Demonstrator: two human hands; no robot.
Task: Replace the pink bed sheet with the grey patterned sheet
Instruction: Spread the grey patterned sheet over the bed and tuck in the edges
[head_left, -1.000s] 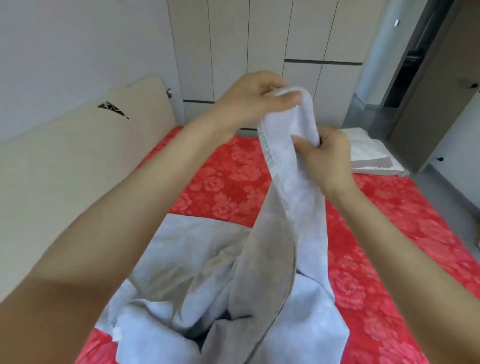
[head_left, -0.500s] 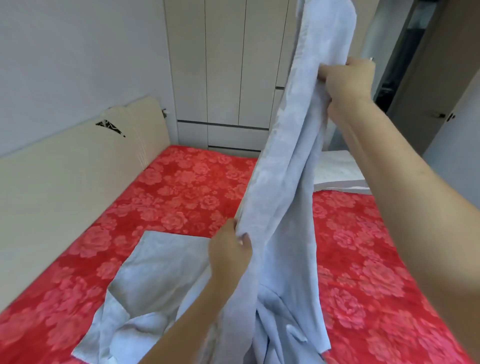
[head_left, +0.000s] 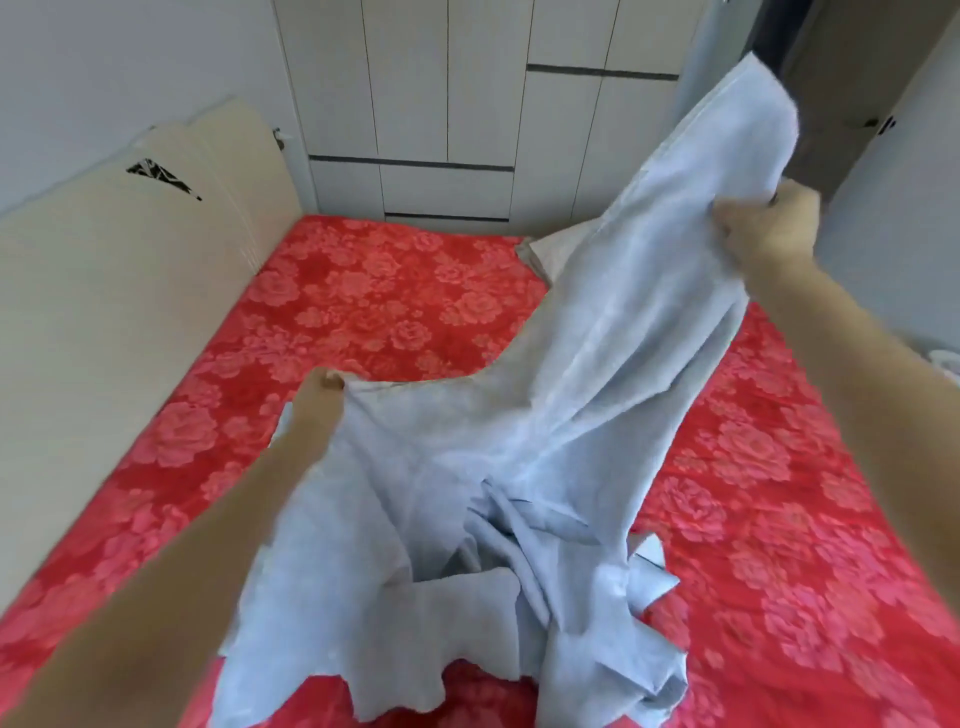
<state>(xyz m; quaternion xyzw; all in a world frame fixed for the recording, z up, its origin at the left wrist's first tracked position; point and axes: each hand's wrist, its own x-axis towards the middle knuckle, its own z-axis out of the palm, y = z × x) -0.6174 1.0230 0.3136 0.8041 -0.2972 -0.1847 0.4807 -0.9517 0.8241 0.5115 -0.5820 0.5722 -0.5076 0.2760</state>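
Grey cloth fills the middle of the frame. The grey sheet (head_left: 571, 415) is bunched in a heap at the lower centre, on top of the bed (head_left: 779, 519), and one part of it rises toward the upper right. There our right hand (head_left: 763, 228) is clenched around a gathered fold, high above the bed and near the dark doorway (head_left: 810, 78). A loose corner of the sheet stands up above this hand.

Our left hand (head_left: 317, 400), left of centre and much lower, grips an edge of the same sheet with curled fingers. Between the two hands the edge hangs in a slack curve. We think the hands are kept apart and at different heights in order to find the long edge and open the cloth, because a crumpled sheet cannot be spread.

The pink bed sheet (head_left: 389, 291), red-pink with roses, lies flat over the whole bed under the grey one. In our judgement the exchange is therefore not yet done.

A folded pale cloth (head_left: 545, 249) lies at the far end of the bed, partly hidden behind the lifted sheet. A beige board (head_left: 130, 291) leans along the left of the frame, and white wardrobe doors (head_left: 441, 104) fill the top.
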